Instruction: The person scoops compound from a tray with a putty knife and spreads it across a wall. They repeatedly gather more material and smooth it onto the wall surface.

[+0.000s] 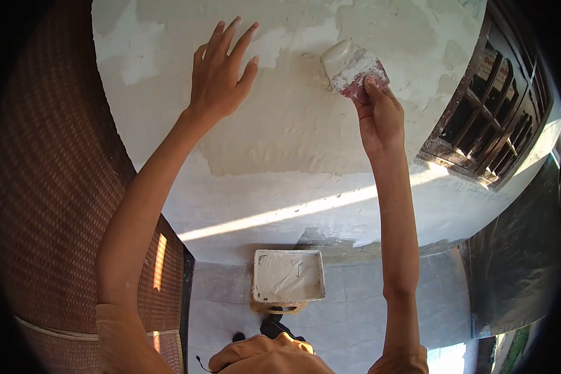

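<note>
My right hand (383, 115) grips a reddish putty scraper (360, 73) smeared with white filler. A wet lump of putty (338, 57) sits at its edge, against the wall (280, 124). Higher to the left, my left hand (221, 81) has its fingers spread at the wall and holds nothing; whether the palm touches the surface cannot be made out. Damp greyish putty covers much of the wall's upper part, with paler patches between. Below, close to my body, a rectangular tray (288, 276) of white putty rests on a yellowish stool (279, 308).
A woven panel (62, 187) runs along the left side. On the right is a dark-framed window (492, 93) with bars. Pale tiles (349, 311) cover the floor, and a dark sheet (517, 243) stands at the right. A strip of sunlight crosses the lower wall.
</note>
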`<state>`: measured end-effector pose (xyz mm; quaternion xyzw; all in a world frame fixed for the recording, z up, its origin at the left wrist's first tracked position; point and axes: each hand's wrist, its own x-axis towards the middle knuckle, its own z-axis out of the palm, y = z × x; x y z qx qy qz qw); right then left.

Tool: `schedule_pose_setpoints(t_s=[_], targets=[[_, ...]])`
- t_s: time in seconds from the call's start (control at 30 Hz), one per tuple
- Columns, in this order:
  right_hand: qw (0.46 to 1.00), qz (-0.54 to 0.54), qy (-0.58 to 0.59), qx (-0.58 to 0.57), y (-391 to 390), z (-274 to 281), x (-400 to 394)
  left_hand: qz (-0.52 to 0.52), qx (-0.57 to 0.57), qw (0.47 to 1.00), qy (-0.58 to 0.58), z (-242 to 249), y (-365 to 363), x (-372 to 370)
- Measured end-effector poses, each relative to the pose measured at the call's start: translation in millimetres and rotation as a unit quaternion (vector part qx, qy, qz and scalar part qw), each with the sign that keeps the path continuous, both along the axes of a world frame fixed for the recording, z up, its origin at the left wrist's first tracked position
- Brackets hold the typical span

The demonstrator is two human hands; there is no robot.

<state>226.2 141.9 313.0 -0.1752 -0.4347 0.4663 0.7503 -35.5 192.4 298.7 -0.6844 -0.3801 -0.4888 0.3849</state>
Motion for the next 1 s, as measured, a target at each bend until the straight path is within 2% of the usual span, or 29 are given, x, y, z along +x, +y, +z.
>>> schedule_pose_setpoints(t_s=[0.13,0.33,0.43,0.47,0.53,0.6,0.67,0.73,0.8,0.83,0.9,1.0], targets=[[0.997,-0.019,-0.016,0.067,22.9,33.2,0.7,0.030,0.027,0.999,0.002,33.9,20.3,0.7],[0.980,-0.109,-0.048,0.161,48.5,63.4,-17.7,0.035,0.082,0.996,-0.025,73.1,36.5,-4.9],[0.918,-0.270,-0.128,0.259,60.8,71.1,-33.3,0.032,0.104,0.994,-0.027,92.8,47.8,-9.6],[0.916,-0.274,-0.127,0.263,67.7,71.1,-36.9,0.036,0.110,0.993,-0.024,100.1,52.4,-11.3],[0.768,-0.450,-0.237,0.389,71.3,74.9,-49.4,0.034,0.118,0.992,-0.020,113.3,61.4,-13.1],[0.761,-0.455,-0.269,0.377,73.5,72.4,-59.5,0.030,0.136,0.990,-0.024,124.7,65.9,-12.3],[0.620,-0.509,-0.332,0.497,93.0,71.6,-65.7,0.007,0.120,0.993,-0.019,132.8,63.9,-14.9],[0.604,-0.503,-0.361,0.502,104.5,68.7,-71.1,-0.015,0.101,0.995,-0.008,140.0,62.7,-16.8],[0.533,-0.527,-0.412,0.518,112.9,63.0,-75.7,-0.014,0.122,0.992,-0.001,142.5,65.9,-17.4],[0.533,-0.529,-0.414,0.515,117.6,60.2,-77.5,-0.018,0.120,0.993,0.000,142.8,66.0,-18.6],[0.496,-0.542,-0.448,0.510,125.6,53.6,-78.8,-0.004,0.109,0.994,0.004,142.4,65.8,-20.7],[0.499,-0.532,-0.482,0.486,129.8,44.7,-75.9,0.015,0.120,0.993,0.017,140.2,71.8,-25.4]])
